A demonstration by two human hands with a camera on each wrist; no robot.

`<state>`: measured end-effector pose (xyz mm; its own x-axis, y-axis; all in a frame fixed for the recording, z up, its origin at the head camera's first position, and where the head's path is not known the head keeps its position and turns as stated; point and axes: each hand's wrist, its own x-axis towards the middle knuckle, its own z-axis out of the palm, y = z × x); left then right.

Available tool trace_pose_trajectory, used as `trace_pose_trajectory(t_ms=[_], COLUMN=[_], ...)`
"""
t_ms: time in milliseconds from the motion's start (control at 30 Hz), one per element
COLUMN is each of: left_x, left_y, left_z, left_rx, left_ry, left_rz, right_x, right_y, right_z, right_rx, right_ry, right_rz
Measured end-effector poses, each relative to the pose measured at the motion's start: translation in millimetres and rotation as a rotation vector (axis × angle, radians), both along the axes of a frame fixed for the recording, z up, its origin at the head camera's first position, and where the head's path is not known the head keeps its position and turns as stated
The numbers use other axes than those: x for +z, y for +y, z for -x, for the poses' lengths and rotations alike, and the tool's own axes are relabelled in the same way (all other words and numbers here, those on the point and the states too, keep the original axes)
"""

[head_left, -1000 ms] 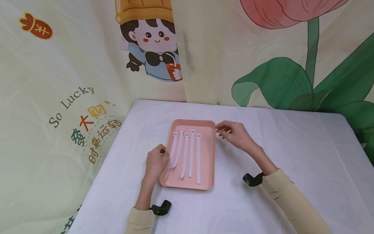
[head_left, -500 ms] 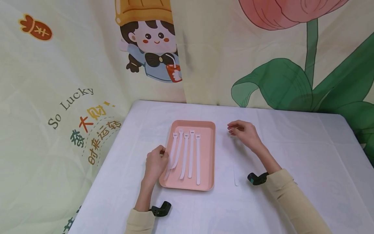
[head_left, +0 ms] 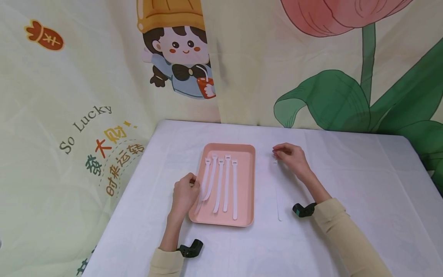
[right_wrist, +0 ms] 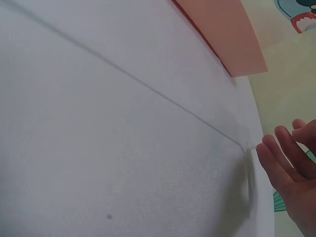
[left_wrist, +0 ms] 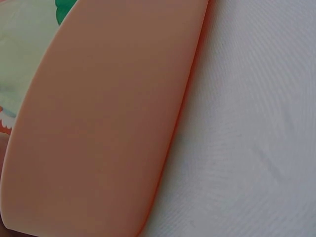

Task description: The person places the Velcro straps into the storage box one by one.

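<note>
My left hand [head_left: 186,192] grips the left rim of a shallow pink tray [head_left: 246,184], its fingers curled at the edge. In the left wrist view the tray's side wall [left_wrist: 108,108] hides most of that hand. Several white cable ties [head_left: 235,192] with slotted heads lie lengthwise in the tray. Another white cable tie [head_left: 278,202] lies on the table right of the tray. My right hand [head_left: 292,157] hovers at that tie's far end, fingers loosely bent. In the right wrist view the fingertips [right_wrist: 264,150] are at the tie's small head [right_wrist: 250,146], the thumb apart from them.
A white cloth covers the table [head_left: 346,184]. Behind it hangs a printed backdrop [head_left: 249,77] with a cartoon figure and a large flower. Black cameras [head_left: 304,210] sit on both wrists.
My right hand has moved right, from the tray's upper right edge to the loose cable tie's head, and then slightly shifted. My left hand has stayed at the tray.
</note>
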<state>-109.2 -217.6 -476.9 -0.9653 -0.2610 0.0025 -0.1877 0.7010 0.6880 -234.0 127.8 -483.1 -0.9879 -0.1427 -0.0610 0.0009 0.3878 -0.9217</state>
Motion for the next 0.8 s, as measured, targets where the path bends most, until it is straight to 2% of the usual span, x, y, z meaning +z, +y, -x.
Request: trace_pose_trajectory(t_ms=[467,800], left_x=[-0.2,-0.3], left_y=[-0.3,-0.8], left_z=[-1.1,-0.7], left_rx=[0.004,0.004], left_ry=[-0.005,0.004], left_rz=[0.004,0.013], right_x=[-8.8,-9.2], right_y=[-0.7,-1.7], right_z=[1.3,-5.6], right_rx=[0.008,0.028], right_ry=[-0.034,-0.045], right_rz=[-0.070,-0.077])
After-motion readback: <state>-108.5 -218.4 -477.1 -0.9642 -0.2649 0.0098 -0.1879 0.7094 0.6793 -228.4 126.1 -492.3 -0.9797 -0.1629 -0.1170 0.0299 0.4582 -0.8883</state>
